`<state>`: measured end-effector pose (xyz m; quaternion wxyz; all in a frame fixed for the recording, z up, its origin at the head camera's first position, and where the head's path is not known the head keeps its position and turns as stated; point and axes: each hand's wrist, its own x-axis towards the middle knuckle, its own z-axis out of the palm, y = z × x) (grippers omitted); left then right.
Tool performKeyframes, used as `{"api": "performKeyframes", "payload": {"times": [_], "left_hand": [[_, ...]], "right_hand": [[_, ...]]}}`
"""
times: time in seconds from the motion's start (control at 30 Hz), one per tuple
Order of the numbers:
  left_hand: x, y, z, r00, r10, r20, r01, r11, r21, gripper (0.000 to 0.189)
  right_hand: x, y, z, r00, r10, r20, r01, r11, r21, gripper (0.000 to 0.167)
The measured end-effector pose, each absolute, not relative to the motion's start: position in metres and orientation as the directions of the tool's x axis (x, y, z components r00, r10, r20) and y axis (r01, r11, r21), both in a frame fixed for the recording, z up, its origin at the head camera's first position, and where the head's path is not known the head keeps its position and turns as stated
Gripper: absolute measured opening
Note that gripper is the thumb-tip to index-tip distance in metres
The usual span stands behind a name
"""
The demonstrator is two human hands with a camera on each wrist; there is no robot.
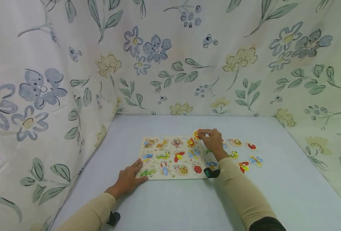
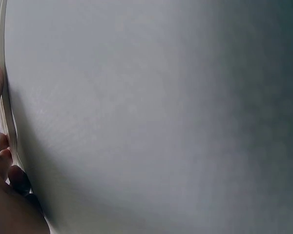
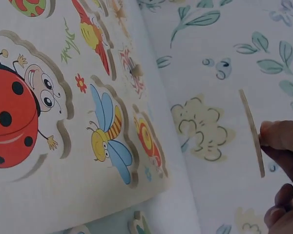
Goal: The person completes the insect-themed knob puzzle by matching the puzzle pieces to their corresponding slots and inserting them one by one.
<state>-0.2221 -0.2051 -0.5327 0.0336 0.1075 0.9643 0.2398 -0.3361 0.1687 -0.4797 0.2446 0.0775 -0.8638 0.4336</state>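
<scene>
The red-and-yellow, thin wooden cutout piece (image 1: 196, 134) is pinched between the right hand's (image 1: 213, 142) thumb and fingers, raised just beyond the far right corner of a cream, rectangular wooden puzzle board (image 1: 156, 163). From the head its face shows, bright with a pale margin, partly covered by the fingers; from the right wrist it turns edge-on, a slim, straight strip of plain tan wood.

The board lies flat, with twelve cartoon insects and crawlers in three rows of four. Close up, each figure sits in a shallow recess with a wavy, tan-edged outline: a red, black-spotted ladybug picture (image 3: 12, 114), smiling, and a yellow bee picture with blue wings (image 3: 110, 136). The left hand (image 1: 128, 181) rests at the near left corner, fingers along the side edge, thumb spread away along the near one. The two hands are well apart.

Right of the board lie more loose pieces, among them a red ladybug cutout (image 1: 251, 146), a blue-winged bee cutout (image 1: 256, 161) and a red-winged cutout with a yellow body (image 1: 243, 166).
</scene>
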Motion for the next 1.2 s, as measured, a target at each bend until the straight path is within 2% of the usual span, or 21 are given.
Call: {"api": "performKeyframes", "payload": {"times": [0.4,0.77,1.2], "left_hand": [[-0.218,-0.206,-0.535,-0.976,0.218,-0.009,0.188,0.861,0.472,0.084],[-0.221,-0.206,-0.536,-0.976,0.216,-0.011,0.188,0.870,0.456,0.085],[-0.222,-0.204,-0.531,-0.976,0.219,-0.014,0.188,0.869,0.457,0.083]], "right_hand": [[-0.353,0.157,-0.502,-0.910,0.020,0.414,-0.308,0.635,-0.708,0.014],[-0.354,0.148,-0.515,-0.977,0.015,0.213,-0.158,0.624,-0.766,0.013],[-0.360,0.148,-0.523,-0.984,0.010,0.176,-0.130,0.630,-0.765,0.013]]}}
